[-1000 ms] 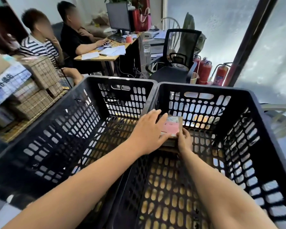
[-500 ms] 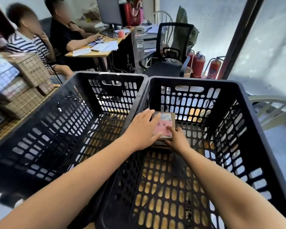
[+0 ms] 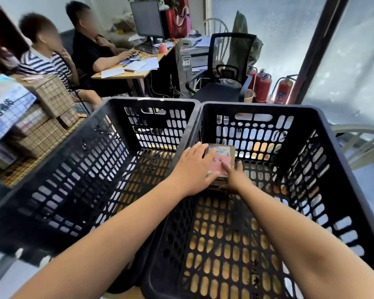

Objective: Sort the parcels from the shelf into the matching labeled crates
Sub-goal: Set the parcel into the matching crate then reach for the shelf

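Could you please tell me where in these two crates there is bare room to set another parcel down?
The left crate shows a bare floor. In the right crate, the near floor and the strip along its right wall are bare. It is crowded far left, where the left hand and right hand hold the parcel.

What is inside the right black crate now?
One small brown parcel with a pink label, held by the left hand and right hand. Whether anything lies under it is hidden by them.
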Demonstrator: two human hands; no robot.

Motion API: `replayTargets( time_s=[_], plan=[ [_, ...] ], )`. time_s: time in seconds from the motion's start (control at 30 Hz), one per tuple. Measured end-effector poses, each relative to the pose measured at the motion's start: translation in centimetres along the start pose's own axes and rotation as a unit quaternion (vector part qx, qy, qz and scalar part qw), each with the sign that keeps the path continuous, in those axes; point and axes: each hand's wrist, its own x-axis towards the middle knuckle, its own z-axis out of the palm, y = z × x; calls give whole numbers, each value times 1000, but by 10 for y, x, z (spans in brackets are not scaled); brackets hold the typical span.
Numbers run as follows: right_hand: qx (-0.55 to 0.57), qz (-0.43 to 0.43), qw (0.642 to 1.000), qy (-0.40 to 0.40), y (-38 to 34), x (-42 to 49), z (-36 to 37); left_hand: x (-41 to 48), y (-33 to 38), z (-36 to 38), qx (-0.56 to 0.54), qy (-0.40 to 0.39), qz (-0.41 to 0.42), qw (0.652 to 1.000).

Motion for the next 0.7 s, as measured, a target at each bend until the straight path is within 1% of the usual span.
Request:
replayTargets(
  time_s=[0.1, 0.23, 0.43, 0.53, 0.7],
  plan=[
    [-46, -5, 999, 24, 2, -18, -12, -6, 0, -2, 15, 6, 5, 1000],
    [-92, -32, 995, 33, -4, -52, -31, -20, 2, -4, 21, 2, 4, 1000],
    [-132, -106, 979, 114, -30, -118, -69, -49, -2, -18, 18, 23, -2, 1000],
    [-110, -133, 974, 147, -41, -146, -79, -67, -8, -24, 22, 47, -21, 998],
    [-66, -184, 959, 204, -65, -193, -94, -116, -18, -35, -11, 66, -102, 993]
  ],
)
